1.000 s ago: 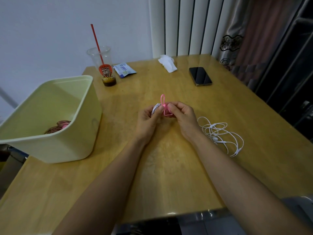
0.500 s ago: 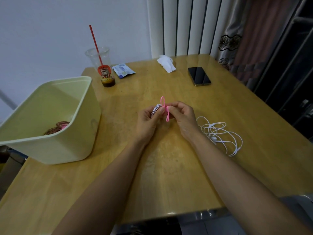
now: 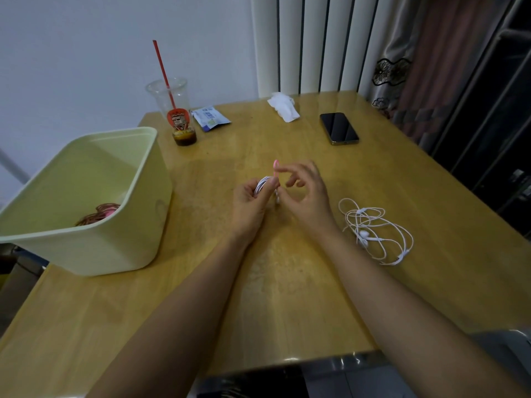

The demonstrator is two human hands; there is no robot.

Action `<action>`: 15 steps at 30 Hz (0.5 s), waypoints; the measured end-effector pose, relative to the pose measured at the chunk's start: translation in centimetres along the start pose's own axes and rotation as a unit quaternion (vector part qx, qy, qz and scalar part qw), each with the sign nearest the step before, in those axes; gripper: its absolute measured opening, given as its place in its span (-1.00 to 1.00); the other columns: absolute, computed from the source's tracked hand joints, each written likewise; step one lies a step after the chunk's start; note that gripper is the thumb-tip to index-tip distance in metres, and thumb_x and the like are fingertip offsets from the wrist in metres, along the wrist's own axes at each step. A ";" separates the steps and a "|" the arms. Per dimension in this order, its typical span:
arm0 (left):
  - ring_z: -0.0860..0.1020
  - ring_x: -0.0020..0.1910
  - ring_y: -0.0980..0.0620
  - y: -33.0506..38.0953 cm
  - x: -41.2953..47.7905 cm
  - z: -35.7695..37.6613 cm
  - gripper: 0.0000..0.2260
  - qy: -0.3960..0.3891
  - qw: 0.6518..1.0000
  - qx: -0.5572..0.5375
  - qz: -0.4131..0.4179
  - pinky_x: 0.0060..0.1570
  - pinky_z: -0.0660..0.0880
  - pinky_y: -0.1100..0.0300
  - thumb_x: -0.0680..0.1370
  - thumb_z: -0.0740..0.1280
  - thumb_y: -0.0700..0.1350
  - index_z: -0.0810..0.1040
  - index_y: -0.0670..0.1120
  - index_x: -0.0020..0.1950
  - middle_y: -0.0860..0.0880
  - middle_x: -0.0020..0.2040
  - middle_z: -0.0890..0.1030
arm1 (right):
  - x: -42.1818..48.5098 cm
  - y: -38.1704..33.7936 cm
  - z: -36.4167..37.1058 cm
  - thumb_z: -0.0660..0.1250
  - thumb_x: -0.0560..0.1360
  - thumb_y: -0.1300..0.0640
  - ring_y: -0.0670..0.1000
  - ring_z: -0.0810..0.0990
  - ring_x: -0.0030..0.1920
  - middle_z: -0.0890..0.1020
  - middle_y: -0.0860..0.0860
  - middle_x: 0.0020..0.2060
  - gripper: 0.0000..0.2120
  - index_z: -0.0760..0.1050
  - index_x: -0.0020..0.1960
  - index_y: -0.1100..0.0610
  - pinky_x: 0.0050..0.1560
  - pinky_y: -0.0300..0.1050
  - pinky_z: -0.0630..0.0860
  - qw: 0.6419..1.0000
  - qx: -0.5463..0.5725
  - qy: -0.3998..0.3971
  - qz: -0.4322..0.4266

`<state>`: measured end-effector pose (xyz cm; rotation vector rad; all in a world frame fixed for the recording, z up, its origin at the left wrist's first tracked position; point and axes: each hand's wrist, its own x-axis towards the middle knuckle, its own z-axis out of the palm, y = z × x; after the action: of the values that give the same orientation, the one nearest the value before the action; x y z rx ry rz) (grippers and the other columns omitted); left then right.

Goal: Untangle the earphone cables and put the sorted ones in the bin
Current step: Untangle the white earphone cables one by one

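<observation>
My left hand (image 3: 249, 203) grips a small coiled bundle of white earphone cable (image 3: 261, 187) above the middle of the table. A pink tie (image 3: 275, 168) stands up from the bundle, and my right hand (image 3: 306, 191) pinches its upper end between thumb and forefinger, the other fingers loosely spread. A second white earphone set (image 3: 375, 229) lies in a loose tangle on the table to the right of my right wrist. The pale green bin (image 3: 120, 239) stands at the left, with a coiled brown-red cable (image 3: 97, 214) and something pink inside.
At the back of the wooden table (image 3: 287, 297) stand a plastic cup (image 3: 172, 110) with a red straw, a small blue packet (image 3: 210, 118), a crumpled white tissue (image 3: 284, 106) and a dark phone (image 3: 339, 128). Curtains and a dark cabinet are at the right.
My right hand has opened up from a tight grip at the bundle and lifted, drawing the pink tie upward. The pink loop seen earlier has gone straight.
</observation>
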<state>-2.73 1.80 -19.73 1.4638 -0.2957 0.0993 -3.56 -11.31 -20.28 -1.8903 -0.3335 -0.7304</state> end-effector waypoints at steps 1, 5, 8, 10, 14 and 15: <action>0.40 -0.40 0.22 0.2 -0.1 0.0 -0.73 -0.007 1.000 0.010 0.004 -0.32 0.36 0.38 0.62 0.28 -0.22 0.54 -0.43 -0.13 0.13 -0.43 0.50 | 0.0 -0.2 0.0 0.40 0.42 0.32 -0.06 0.54 -0.21 0.53 -0.01 -0.07 -0.72 0.63 0.11 0.14 -0.10 -0.23 0.50 1.000 0.004 -0.012 -0.004; 0.50 -0.33 0.24 1.0 -0.1 -0.5 -0.76 -0.046 0.998 0.016 -0.025 -0.25 0.42 0.41 0.63 0.26 -0.20 0.58 -0.33 -0.11 0.07 -0.34 0.61 | 0.2 -0.1 -0.6 0.47 0.43 0.32 -0.17 0.58 -0.25 0.62 0.02 -0.15 -0.81 0.66 0.04 0.21 -0.14 -0.34 0.49 0.999 0.033 -0.026 0.028; 0.55 -0.24 0.14 2.1 0.0 -0.8 -0.70 -0.071 0.997 0.005 -0.041 -0.17 0.47 0.35 0.65 0.24 -0.16 0.57 -0.43 0.03 -0.14 -0.18 0.64 | 0.7 -0.6 -1.2 0.47 0.46 0.27 -0.18 0.62 -0.21 0.66 -0.05 -0.15 -0.80 0.67 0.08 0.20 -0.19 -0.33 0.50 0.992 0.084 -0.048 0.076; 0.48 -0.37 0.27 3.0 0.1 -0.6 -0.74 -0.071 0.997 0.016 -0.037 -0.25 0.41 0.43 0.66 0.20 -0.18 0.59 -0.33 -0.04 0.06 -0.34 0.61 | 0.8 -1.5 -1.6 0.43 0.51 0.22 -0.13 0.67 -0.15 0.71 -0.01 -0.16 -0.85 0.67 0.08 0.14 -0.24 -0.16 0.56 0.979 0.139 -0.043 0.145; 0.42 -0.44 0.32 4.0 0.2 -0.4 -0.75 -0.050 0.998 0.044 -0.016 -0.30 0.33 0.50 0.67 0.18 -0.17 0.57 -0.15 -0.13 0.23 -0.50 0.46 | 0.9 -2.3 -2.2 0.34 0.55 0.24 -0.09 0.63 -0.22 0.68 0.05 -0.23 -0.86 0.63 -0.08 0.04 -0.27 0.05 0.56 0.959 0.189 -0.019 0.210; 0.41 -0.44 0.31 4.2 0.1 -0.4 -0.76 -0.049 0.997 0.051 -0.016 -0.30 0.33 0.51 0.66 0.19 -0.15 0.58 -0.17 -0.13 0.23 -0.49 0.46 | 0.9 -2.4 -2.4 0.31 0.54 0.26 -0.09 0.59 -0.24 0.65 0.05 -0.26 -0.82 0.61 -0.13 0.05 -0.26 0.04 0.54 0.953 0.203 -0.016 0.226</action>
<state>-3.62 2.69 -15.67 1.5759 -0.3509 0.0180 -5.01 -12.56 -17.29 -1.5056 -0.0539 -0.2928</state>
